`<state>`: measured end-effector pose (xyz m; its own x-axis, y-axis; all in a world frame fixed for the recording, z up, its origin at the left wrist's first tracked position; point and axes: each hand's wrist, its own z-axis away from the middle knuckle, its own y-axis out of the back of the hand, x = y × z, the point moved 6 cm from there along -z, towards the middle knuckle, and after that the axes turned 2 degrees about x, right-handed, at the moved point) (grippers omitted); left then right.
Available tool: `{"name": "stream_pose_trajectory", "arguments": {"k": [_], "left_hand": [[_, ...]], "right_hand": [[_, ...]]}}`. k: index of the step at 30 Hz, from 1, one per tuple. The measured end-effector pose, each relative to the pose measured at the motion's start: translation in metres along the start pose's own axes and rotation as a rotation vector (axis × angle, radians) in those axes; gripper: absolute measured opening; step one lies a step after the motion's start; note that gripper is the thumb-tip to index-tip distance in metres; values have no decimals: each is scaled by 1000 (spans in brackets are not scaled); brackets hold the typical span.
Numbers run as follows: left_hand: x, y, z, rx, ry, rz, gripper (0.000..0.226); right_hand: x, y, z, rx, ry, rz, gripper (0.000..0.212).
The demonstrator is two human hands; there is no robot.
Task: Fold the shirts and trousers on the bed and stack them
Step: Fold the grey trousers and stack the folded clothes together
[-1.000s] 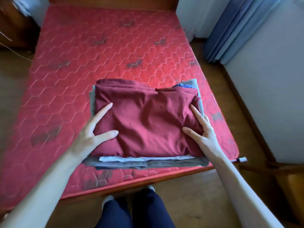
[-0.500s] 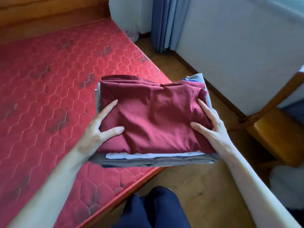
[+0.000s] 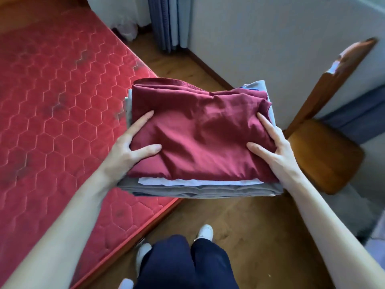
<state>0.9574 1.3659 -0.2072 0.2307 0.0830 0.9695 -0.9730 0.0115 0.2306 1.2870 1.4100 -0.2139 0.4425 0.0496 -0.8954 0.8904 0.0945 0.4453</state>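
Maroon cloth tops the stack (image 3: 200, 142), which we hold between both hands, clear of the bed (image 3: 62, 122) to our left and partly over the floor (image 3: 239, 226). Under the maroon piece lie a pale sheet-like layer and grey folded garments; a bluish edge shows at the far right corner. How many garments the stack counts we cannot tell from this angle.

Left hand (image 3: 129, 149): thumb and forefinger spread flat on the top layer at the stack's left side, remaining fingers hidden, probably curled beneath the bottom garment. Right hand (image 3: 273, 149): mirrored on the right side, thumb and forefinger lying on the maroon cloth, the others out of view below. Each hand thus clamps the pile between upper and lower fingers.

A wooden chair (image 3: 325, 155) stands just beyond the right hand, its seat bare; curtains (image 3: 168, 21) hang well beyond the stack.

We judge the folding done and the step in hand to be carrying the stack. To do it well we keep the pile level, press evenly from both sides so the slippery top layer does not slide, and support the bottom garment across its width so the middle does not sag. When setting down, we lower the far edge first, then draw the lower fingers out sideways without dragging the folds.
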Motion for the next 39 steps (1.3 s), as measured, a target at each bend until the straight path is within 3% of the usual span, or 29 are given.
{"name": "stream_pose_trajectory", "arguments": {"k": [22, 39], "left_hand": [[41, -97, -217, 190, 17, -10, 70], [77, -174, -335, 529, 49, 37, 71]], "right_hand": [[62, 105, -261, -169, 45, -7, 68], [65, 167, -478, -443, 221, 12, 68]]}}
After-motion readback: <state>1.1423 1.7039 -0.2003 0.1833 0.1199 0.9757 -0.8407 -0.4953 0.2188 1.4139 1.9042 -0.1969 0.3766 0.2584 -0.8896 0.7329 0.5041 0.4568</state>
